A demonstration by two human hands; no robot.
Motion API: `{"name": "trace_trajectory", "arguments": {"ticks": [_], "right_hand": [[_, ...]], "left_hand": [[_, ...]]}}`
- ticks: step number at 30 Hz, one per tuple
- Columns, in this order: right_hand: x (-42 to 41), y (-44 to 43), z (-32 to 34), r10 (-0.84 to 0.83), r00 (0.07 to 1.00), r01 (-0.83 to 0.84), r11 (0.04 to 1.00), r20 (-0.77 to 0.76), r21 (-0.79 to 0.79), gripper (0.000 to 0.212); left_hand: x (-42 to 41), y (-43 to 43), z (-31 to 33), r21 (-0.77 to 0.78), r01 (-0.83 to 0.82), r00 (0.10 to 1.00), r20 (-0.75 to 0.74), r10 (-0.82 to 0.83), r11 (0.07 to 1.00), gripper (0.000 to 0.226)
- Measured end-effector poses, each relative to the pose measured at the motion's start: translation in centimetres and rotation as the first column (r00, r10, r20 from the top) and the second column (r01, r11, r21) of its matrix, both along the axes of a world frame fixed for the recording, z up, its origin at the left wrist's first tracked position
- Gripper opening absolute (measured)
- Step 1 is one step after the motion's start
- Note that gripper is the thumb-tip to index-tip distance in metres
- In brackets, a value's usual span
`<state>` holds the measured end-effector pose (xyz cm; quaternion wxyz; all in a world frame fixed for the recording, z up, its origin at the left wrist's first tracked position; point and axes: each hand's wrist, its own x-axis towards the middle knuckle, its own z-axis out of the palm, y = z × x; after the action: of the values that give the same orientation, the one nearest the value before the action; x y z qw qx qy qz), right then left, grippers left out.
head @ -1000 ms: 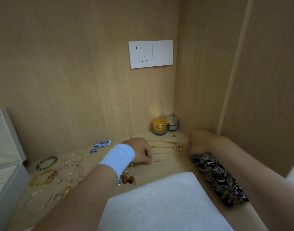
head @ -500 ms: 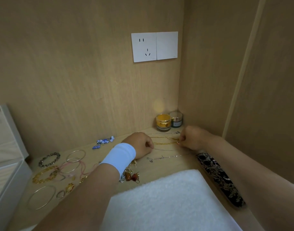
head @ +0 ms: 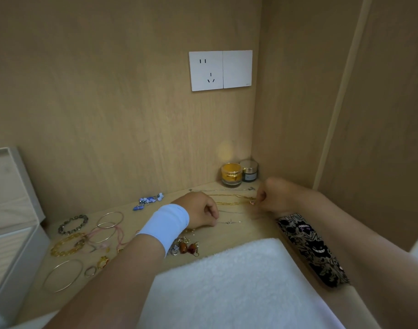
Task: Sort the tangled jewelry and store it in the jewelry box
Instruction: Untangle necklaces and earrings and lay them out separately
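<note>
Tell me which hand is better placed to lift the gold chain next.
Right, probably: the right hand pinches one end of the gold chain. The left hand lies curled beside the silver chain; its grip is unclear.

Far L of white fluffy towel [head: 239,288], pale grey open jewelry box [head: 14,245] is running off view's L edge.

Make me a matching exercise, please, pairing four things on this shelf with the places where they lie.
Things:
1. yellow jar
2. white towel
3. patterned case
4. jewelry box

Places:
A. far left edge
B. back corner, below the wall socket
C. near edge, in the middle
D. right of the towel

Pairs: 1-B, 2-C, 3-D, 4-A
</note>
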<state>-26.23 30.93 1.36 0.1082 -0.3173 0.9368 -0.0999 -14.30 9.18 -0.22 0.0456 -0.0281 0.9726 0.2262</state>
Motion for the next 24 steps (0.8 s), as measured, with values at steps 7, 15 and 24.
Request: {"name": "trace_trajectory", "arguments": {"ticks": [7, 15, 24], "right_hand": [[6.6, -9.5, 2.0, 0.217, 0.793, 0.154, 0.832, 0.568, -0.533, 0.02], [10.4, -17.1, -1.6, 0.276, 0.653, 0.246, 0.803, 0.705, -0.542, 0.025], [9.9, -18.1, -0.3, 0.308, 0.803, 0.094, 0.78, 0.511, -0.619, 0.025]], "left_hand": [[4.2, -6.0, 2.6, 0.071, -0.159, 0.978, -0.123, 0.167, 0.985, 0.012], [9.9, -10.8, 0.2, 0.097, -0.304, 0.937, -0.147, 0.316, 0.948, 0.016], [11.2, -11.4, -0.2, 0.143, -0.337, 0.939, -0.027, 0.344, 0.93, 0.014]]}}
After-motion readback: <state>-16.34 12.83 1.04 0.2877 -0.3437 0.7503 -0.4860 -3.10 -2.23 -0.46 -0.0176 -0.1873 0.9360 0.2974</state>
